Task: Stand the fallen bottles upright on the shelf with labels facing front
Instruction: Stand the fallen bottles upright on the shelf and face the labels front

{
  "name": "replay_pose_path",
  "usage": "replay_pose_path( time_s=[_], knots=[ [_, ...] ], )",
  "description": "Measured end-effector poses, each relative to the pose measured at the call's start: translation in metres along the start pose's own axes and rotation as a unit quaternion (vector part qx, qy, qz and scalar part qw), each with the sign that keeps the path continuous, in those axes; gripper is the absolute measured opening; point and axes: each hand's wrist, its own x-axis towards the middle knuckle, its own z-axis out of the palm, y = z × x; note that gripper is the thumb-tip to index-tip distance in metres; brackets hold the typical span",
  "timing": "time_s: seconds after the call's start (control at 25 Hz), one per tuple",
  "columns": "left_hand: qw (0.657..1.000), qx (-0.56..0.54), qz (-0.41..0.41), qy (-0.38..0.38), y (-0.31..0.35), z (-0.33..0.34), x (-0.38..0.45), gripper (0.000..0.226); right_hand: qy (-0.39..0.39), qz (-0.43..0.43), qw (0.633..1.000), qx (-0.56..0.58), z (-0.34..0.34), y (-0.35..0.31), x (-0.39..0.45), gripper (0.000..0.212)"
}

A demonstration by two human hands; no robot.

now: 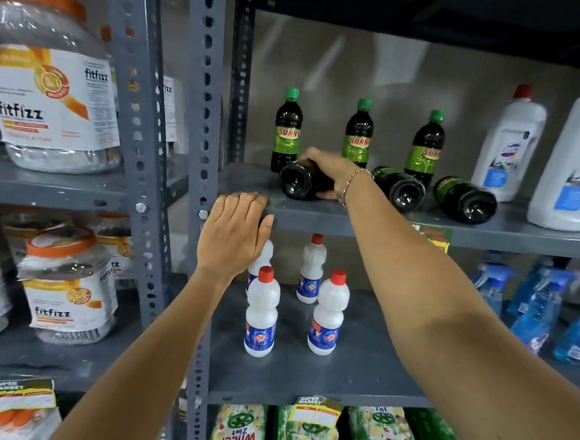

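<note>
Three dark bottles lie on their sides on the grey upper shelf [350, 217], bases toward me: a left fallen bottle [298, 182], a middle one [399, 188] and a right one [465, 199]. Behind them three dark Sunny bottles with green caps stand upright, at the left [287, 130], middle [358, 133] and right [424, 148], labels facing front. My right hand [330, 169] is wrapped over the left fallen bottle. My left hand [234, 231] rests on the shelf's front edge, fingers curled over the lip, holding no bottle.
Two large white cleaner bottles [508, 142] stand at the shelf's right end. Below stand small white bottles with red caps [261, 314] and blue spray bottles [536, 305]. Fitfizz jars [50, 93] fill the left bay behind the grey uprights [203, 110].
</note>
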Motion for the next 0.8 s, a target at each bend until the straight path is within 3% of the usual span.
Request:
replay_pose_path(
  time_s=[0.16, 0.4, 0.6, 0.8],
  knots=[
    [1.000, -0.002, -0.010, -0.011, -0.001, -0.003, 0.004, 0.043, -0.003, -0.056, 0.993, 0.103, -0.013, 0.003, -0.007, 0.064],
    [0.999, -0.020, -0.020, -0.038, 0.001, -0.009, 0.003, 0.044, -0.028, -0.224, 0.965, 0.131, -0.014, -0.006, -0.018, 0.058],
    [0.999, -0.039, -0.019, -0.022, 0.000, -0.010, 0.006, 0.044, -0.079, -0.209, 0.962, 0.155, 0.000, -0.003, -0.011, 0.069],
    [0.999, -0.034, -0.015, -0.014, -0.004, -0.005, 0.003, 0.048, -0.172, -0.180, 0.967, 0.063, -0.001, -0.009, -0.011, 0.064]
  ],
)
